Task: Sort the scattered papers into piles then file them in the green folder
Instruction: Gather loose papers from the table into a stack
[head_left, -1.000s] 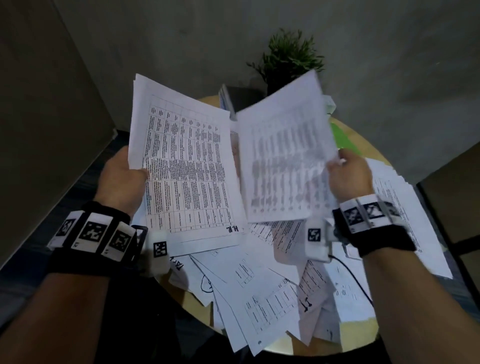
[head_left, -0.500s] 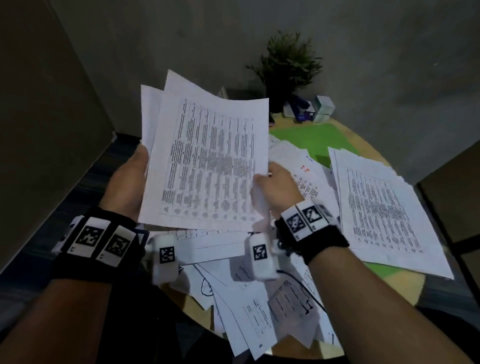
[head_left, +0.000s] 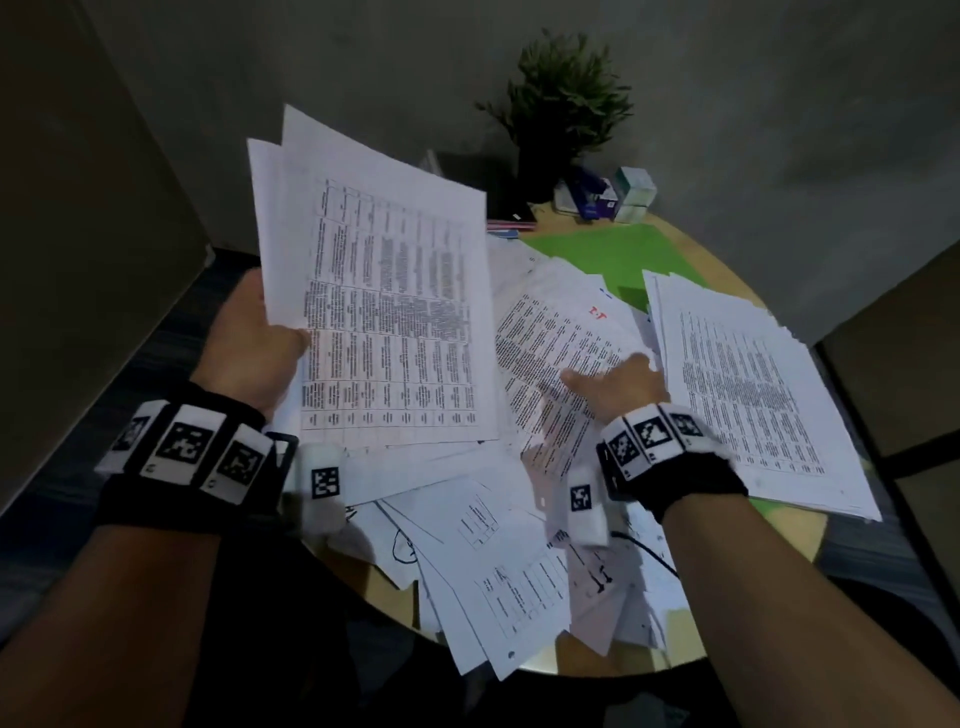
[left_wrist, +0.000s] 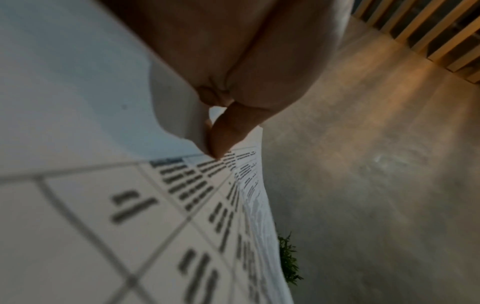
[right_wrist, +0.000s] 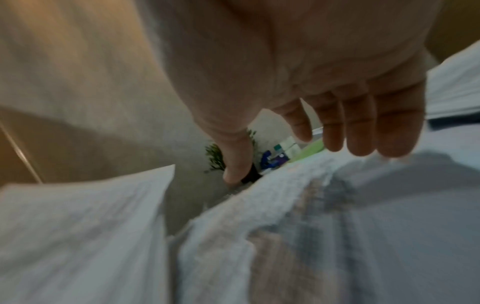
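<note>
My left hand (head_left: 260, 348) holds a sheaf of printed table sheets (head_left: 384, 306) by its left edge, raised above the table; the thumb (left_wrist: 223, 131) pinches the top sheet (left_wrist: 130, 205). My right hand (head_left: 618, 384) hovers with straight fingers (right_wrist: 361, 127) just over the scattered papers (head_left: 550, 353) in the table's middle, holding nothing. A squared pile of sheets (head_left: 748, 395) lies at the right. The green folder (head_left: 618, 249) lies flat at the back, partly covered by papers.
More loose sheets (head_left: 498, 577) hang over the round wooden table's near edge (head_left: 582, 660). A potted plant (head_left: 566, 98), small boxes (head_left: 631, 195) and a dark notebook (head_left: 483, 182) stand at the back by the grey wall. A cable (head_left: 649, 551) runs under my right wrist.
My right hand let go of the sheet it added to the left hand's sheaf and moved right and down over the scattered papers. The left hand's sheaf stayed raised.
</note>
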